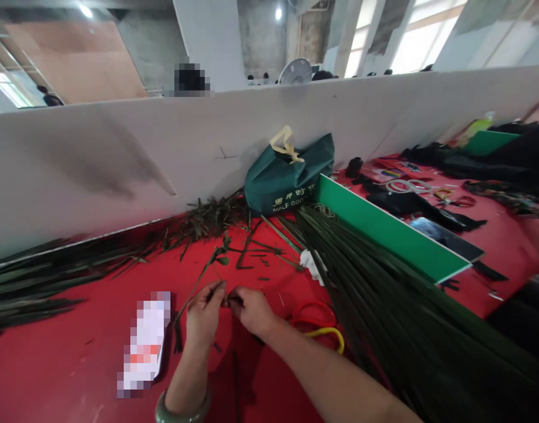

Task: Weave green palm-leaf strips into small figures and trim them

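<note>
Your left hand (205, 314) and right hand (252, 309) meet fingertip to fingertip over the red table (76, 352). Both pinch one end of a thin green leaf strip (206, 269), which slants up and away from your left fingers toward the green bag (287, 176).

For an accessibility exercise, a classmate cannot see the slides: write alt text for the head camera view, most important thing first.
The left hand and right hand pinch a thin green leaf strip between their fingertips over a red table. A heap of long green leaves lies to the right, with a dark green bag against the white wall.
</note>
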`<state>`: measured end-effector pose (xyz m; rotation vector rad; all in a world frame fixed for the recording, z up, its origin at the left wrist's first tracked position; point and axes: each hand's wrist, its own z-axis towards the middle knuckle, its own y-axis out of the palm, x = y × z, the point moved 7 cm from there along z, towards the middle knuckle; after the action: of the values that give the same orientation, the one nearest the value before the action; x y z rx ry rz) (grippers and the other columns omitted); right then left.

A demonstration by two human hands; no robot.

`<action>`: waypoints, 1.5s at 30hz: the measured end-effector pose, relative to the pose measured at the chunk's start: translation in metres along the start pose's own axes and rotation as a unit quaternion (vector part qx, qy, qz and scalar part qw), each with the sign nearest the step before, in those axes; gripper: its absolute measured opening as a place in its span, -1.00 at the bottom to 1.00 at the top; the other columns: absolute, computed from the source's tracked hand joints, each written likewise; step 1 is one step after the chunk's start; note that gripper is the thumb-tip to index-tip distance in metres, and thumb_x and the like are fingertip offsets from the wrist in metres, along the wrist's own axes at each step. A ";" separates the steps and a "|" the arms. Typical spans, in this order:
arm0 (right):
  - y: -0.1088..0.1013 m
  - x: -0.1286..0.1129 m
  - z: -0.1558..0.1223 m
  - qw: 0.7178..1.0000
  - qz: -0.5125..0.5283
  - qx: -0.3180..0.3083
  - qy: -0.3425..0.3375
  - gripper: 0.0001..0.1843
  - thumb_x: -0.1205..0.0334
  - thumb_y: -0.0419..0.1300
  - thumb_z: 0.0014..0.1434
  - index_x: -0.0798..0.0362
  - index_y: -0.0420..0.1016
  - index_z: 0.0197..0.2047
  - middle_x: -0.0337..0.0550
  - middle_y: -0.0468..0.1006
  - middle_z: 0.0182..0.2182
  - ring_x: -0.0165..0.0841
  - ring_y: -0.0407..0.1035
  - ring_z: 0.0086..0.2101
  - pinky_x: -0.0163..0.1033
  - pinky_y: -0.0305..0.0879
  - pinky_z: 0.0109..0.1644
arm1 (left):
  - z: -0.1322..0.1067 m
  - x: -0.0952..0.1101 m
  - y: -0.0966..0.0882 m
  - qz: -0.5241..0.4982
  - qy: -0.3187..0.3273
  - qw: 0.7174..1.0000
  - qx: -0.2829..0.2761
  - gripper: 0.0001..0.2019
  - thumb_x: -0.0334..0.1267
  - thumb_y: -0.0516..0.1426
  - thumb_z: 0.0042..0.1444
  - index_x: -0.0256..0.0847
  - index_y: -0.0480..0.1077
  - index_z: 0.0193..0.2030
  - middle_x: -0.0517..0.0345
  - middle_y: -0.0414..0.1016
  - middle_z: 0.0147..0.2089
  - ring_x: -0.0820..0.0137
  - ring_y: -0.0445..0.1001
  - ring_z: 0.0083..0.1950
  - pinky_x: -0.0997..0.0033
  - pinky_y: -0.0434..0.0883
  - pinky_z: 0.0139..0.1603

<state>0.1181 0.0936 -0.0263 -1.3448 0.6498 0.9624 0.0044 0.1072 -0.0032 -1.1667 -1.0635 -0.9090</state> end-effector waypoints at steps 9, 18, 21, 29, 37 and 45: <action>-0.005 -0.002 -0.002 1.000 0.007 -0.006 -0.006 -0.77 0.35 0.03 0.06 0.00 0.44 -0.23 -0.25 0.54 -0.34 -0.43 0.39 -0.34 -0.41 0.22 -0.27 | -0.005 0.014 0.000 -0.011 0.000 1.000 0.017 -0.81 -0.15 0.10 -0.11 -0.23 0.30 -0.58 0.32 0.20 -0.66 0.53 0.18 -0.56 0.56 0.20 -0.50; 0.004 -0.002 -0.003 0.999 -0.030 -0.029 -0.014 -0.77 0.28 0.03 0.08 -0.02 0.44 -0.20 -0.23 0.55 -0.31 -0.42 0.41 -0.32 -0.41 0.23 -0.28 | -0.003 0.003 -0.005 -0.019 -0.014 0.999 0.043 -0.83 -0.17 0.10 -0.13 -0.25 0.32 -0.54 0.28 0.25 -0.63 0.51 0.22 -0.54 0.53 0.23 -0.49; 0.007 -0.002 -0.003 0.999 -0.032 -0.036 -0.020 -0.77 0.30 0.02 0.09 -0.03 0.43 -0.21 -0.24 0.55 -0.31 -0.41 0.41 -0.32 -0.40 0.23 -0.28 | -0.004 0.002 -0.005 -0.004 -0.008 1.000 0.023 -0.82 -0.18 0.10 -0.13 -0.26 0.32 -0.59 0.26 0.27 -0.63 0.50 0.22 -0.55 0.52 0.22 -0.51; 0.006 0.000 0.000 0.999 0.016 -0.023 -0.045 -0.77 0.37 0.00 0.08 -0.01 0.45 -0.28 -0.26 0.53 -0.38 -0.40 0.39 -0.35 -0.36 0.26 -0.26 | -0.007 -0.002 0.002 -0.096 -0.020 0.995 -0.025 -0.80 -0.24 0.08 -0.07 -0.27 0.27 -0.62 0.31 0.17 -0.69 0.57 0.13 -0.61 0.57 0.13 -0.56; -0.006 -0.001 0.002 0.998 -0.012 0.025 -0.055 -0.80 0.36 0.00 0.07 0.03 0.43 -0.33 -0.15 0.50 -0.39 -0.36 0.38 -0.35 -0.31 0.27 -0.26 | -0.014 -0.006 0.016 -0.220 -0.075 0.970 -0.072 -0.81 -0.23 0.12 -0.09 -0.29 0.28 -0.59 0.34 0.17 -0.69 0.62 0.11 -0.64 0.60 0.07 -0.60; -0.005 0.003 0.002 0.998 0.018 0.025 -0.061 -0.78 0.33 -0.03 0.06 0.06 0.44 -0.33 -0.13 0.51 -0.38 -0.33 0.39 -0.34 -0.29 0.28 -0.23 | -0.015 -0.003 0.019 -0.263 -0.070 0.957 -0.104 -0.76 -0.20 0.09 -0.04 -0.29 0.25 -0.62 0.33 0.17 -0.71 0.62 0.11 -0.66 0.57 0.06 -0.61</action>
<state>0.1240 0.0960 -0.0261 -1.2230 0.6039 1.0425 0.0239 0.0961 -0.0123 -1.1504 -1.4581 -1.3947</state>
